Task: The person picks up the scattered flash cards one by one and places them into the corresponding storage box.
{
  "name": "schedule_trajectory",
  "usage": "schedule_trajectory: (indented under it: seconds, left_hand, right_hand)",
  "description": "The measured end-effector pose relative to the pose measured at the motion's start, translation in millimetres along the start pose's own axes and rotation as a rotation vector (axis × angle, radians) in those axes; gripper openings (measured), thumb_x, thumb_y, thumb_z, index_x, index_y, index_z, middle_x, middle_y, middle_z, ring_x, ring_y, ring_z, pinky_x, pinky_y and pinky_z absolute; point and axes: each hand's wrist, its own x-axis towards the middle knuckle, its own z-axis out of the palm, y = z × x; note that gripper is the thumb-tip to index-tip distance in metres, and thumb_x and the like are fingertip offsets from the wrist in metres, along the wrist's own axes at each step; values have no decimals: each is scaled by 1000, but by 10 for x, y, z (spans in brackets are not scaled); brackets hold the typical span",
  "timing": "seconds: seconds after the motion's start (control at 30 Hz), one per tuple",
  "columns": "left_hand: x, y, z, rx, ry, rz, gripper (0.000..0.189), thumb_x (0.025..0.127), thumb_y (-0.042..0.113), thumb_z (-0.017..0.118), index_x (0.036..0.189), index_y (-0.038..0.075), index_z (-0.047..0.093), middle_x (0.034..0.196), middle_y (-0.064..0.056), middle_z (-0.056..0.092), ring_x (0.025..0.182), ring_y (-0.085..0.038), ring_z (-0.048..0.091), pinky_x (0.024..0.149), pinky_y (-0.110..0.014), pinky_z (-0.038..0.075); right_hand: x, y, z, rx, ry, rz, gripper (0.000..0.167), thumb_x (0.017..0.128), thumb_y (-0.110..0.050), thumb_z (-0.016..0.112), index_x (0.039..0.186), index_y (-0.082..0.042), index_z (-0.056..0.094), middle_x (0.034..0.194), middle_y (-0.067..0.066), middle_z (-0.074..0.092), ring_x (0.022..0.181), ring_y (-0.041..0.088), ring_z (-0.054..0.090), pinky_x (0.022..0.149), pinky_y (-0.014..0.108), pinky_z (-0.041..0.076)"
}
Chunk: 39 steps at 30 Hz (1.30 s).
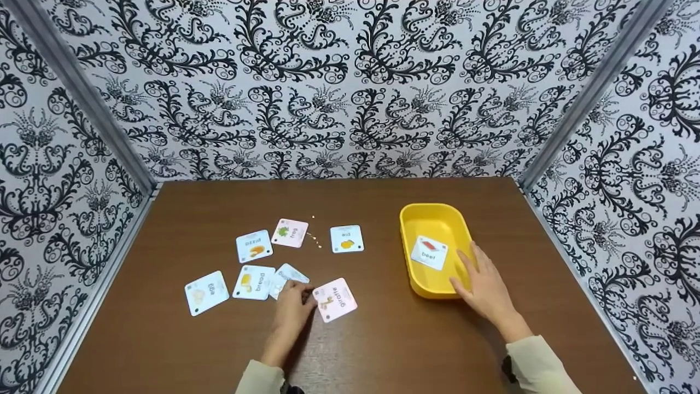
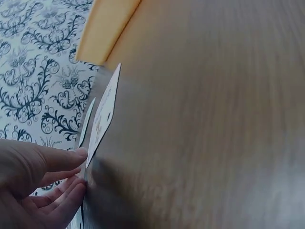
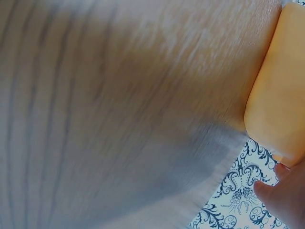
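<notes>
My left hand (image 1: pixel 295 306) pinches the left corner of the pink giraffe card (image 1: pixel 335 300) between thumb and fingers. In the left wrist view this giraffe card (image 2: pixel 104 114) stands at a slant by the thumb. Partly covered by that hand is a pale blue card (image 1: pixel 287 276) whose word I cannot read. On the right, a yellow tub (image 1: pixel 406 241) has the beef card (image 1: pixel 429 253) lying inside. My right hand (image 1: pixel 486 287) rests at the tub's right side, its fingers spread near the rim. The right wrist view shows only its fingertips (image 3: pixel 264 188) beside the tub.
To the left lie the egg card (image 1: pixel 206 293), bread card (image 1: pixel 254 282), pizza card (image 1: pixel 254 246) and pink frog card (image 1: pixel 290 233). The pie card (image 1: pixel 346 238) sits mid-table. Patterned walls (image 1: pixel 328 98) enclose the brown table (image 1: pixel 383 350) at the back and sides.
</notes>
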Motion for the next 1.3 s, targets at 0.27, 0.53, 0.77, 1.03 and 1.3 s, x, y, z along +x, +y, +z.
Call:
schedule_trajectory:
  seconds: [0.27,0.53,0.77,1.03,1.3]
  left_hand:
    - [-12,56,28,158,12,1,28,77,14,84,101,5,75,106,-11,64,98,-31,68,86,-44,56]
    - [44,45,57,123,-1,3,26,75,10,85,97,4,73,104,-13,62,99,-33,65,89,-44,54]
    - [70,30,50,27,-50,-34,28,75,6,83,98,2,68,104,-16,60,101,-36,63,92,-46,53]
    - [30,83,67,-8,-43,-48,24,74,4,83,92,5,67,100,-14,64,98,-35,57,89,-47,48]
    - [-7,113,121,-21,-44,-34,12,75,11,83,77,13,71,78,-3,70,84,-24,56,78,-40,44]
  right_hand:
    - [6,-6,2,1,14,-12,63,92,-33,64,145,-2,49,159,28,27,143,47,32,114,64,31]
    - [1,8,13,-16,23,-18,63,91,-33,64,144,-1,50,159,27,27,142,46,33,113,63,33]
    - [-4,-7,3,-14,2,-3,63,92,-33,63,144,-2,49,160,27,26,143,46,31,114,64,31]
    - [3,14,22,-15,-1,-1,63,92,-34,63,145,-2,49,161,26,25,144,45,30,115,63,31]
    - [-8,16,31,-8,14,-10,62,92,-33,64,144,-3,50,160,27,26,143,46,31,114,63,32]
